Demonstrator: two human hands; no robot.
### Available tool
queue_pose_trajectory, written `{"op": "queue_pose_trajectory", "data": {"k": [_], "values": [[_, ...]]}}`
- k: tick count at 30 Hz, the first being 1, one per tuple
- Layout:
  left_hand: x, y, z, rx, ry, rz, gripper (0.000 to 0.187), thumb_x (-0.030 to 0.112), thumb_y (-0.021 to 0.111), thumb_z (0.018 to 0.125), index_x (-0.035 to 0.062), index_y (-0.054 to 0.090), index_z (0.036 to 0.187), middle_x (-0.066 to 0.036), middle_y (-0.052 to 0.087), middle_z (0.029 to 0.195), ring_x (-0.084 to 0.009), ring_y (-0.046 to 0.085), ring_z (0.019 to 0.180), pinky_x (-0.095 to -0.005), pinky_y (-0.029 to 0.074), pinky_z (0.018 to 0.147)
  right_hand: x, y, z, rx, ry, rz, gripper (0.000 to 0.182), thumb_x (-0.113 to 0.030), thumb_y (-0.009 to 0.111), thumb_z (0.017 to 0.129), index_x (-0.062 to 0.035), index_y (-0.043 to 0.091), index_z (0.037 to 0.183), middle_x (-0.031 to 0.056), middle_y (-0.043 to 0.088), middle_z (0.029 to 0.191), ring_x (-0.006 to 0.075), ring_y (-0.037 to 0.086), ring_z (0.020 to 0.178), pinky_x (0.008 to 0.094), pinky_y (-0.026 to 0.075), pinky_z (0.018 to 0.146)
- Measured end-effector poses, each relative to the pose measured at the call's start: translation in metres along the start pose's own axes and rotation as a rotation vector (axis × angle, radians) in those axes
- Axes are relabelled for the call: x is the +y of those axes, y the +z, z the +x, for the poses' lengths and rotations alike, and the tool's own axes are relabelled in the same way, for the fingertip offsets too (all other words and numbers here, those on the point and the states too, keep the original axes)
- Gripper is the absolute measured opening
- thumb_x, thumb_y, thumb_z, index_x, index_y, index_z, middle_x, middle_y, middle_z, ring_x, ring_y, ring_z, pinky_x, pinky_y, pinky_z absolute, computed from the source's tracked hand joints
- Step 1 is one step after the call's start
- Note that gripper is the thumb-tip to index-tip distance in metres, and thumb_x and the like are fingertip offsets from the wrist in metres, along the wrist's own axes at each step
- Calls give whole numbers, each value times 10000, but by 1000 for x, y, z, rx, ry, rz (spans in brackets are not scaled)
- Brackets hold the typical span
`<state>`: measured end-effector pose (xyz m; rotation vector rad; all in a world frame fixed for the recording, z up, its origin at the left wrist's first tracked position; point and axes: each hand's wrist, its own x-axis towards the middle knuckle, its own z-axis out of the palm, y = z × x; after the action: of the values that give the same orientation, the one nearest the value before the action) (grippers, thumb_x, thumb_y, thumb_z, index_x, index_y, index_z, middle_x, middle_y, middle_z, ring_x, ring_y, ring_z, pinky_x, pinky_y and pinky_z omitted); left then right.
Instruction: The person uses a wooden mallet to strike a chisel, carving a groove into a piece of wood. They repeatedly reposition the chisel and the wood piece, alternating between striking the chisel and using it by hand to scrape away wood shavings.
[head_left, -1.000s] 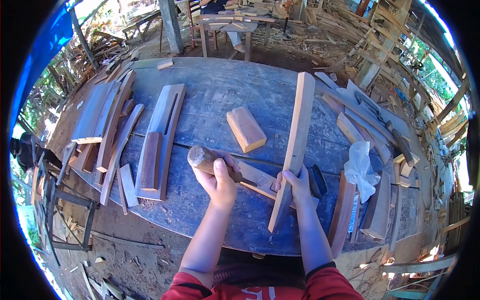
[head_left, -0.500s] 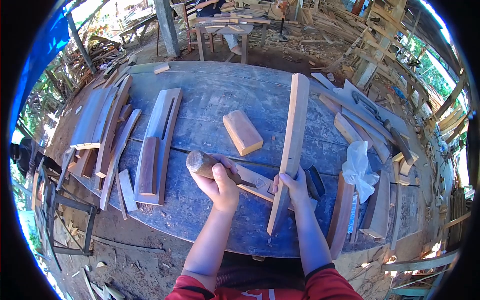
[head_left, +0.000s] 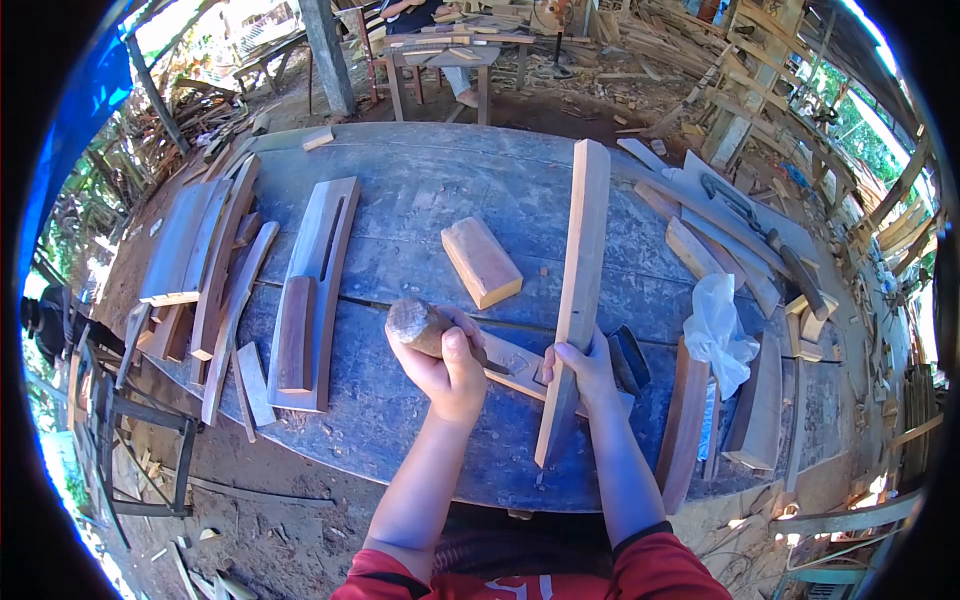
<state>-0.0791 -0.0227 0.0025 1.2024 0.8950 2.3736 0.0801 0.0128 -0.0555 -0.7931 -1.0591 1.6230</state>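
My left hand (head_left: pixel 450 370) is wrapped round the thick wooden handle (head_left: pixel 420 325) of a tool whose narrow end points right. Closed on a long squared wooden bar (head_left: pixel 580 270), my right hand (head_left: pixel 587 368) holds it near its lower part, the bar tilted slightly. Beneath the bar, a flat light piece of wood (head_left: pixel 515 362) lies slanted on the table, partly covered by the tool and bar. A rectangular wooden block (head_left: pixel 482 262) rests just beyond my hands. Right of my right hand is a dark curved object (head_left: pixel 629 362).
Left on the blue table (head_left: pixel 400 200) lie a slotted board (head_left: pixel 318 270) and stacked boards (head_left: pixel 185 240). To the right are a clear plastic bag (head_left: pixel 720 335), curved wood pieces (head_left: pixel 685 425) and a clamp (head_left: pixel 735 200). A person (head_left: pixel 410 18) is at a far table (head_left: pixel 440 55).
My left hand has moved slightly right with the tool, nearer the bar. My right hand still holds the bar, and the whole view has shifted a little.
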Motion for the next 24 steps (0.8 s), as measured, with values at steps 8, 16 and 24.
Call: {"op": "queue_pose_trajectory", "data": {"k": [8,16,24], "values": [[-1,1,0,8,29,-4,505,401,578,832,62,279,1058,-88,488,729,-104,464,536,-226,402,475,-1,1,0,-7,1,15,382,-128,669,724,-20,414,988,116,567,645,202,574,511,329,496,498],[-11,-4,-8,55,52,182,383,125,626,791,25,325,1006,-72,513,752,-107,501,586,-244,432,528,4,-2,-1,-36,-34,9,423,-162,696,717,-18,413,997,114,568,647,203,577,517,319,496,497],[-1,8,-4,87,72,457,350,90,662,732,2,405,952,-95,557,781,-173,571,678,-300,467,623,-7,-11,0,30,21,-326,546,-184,770,637,12,446,1032,126,596,739,214,609,633,309,500,600]]}}
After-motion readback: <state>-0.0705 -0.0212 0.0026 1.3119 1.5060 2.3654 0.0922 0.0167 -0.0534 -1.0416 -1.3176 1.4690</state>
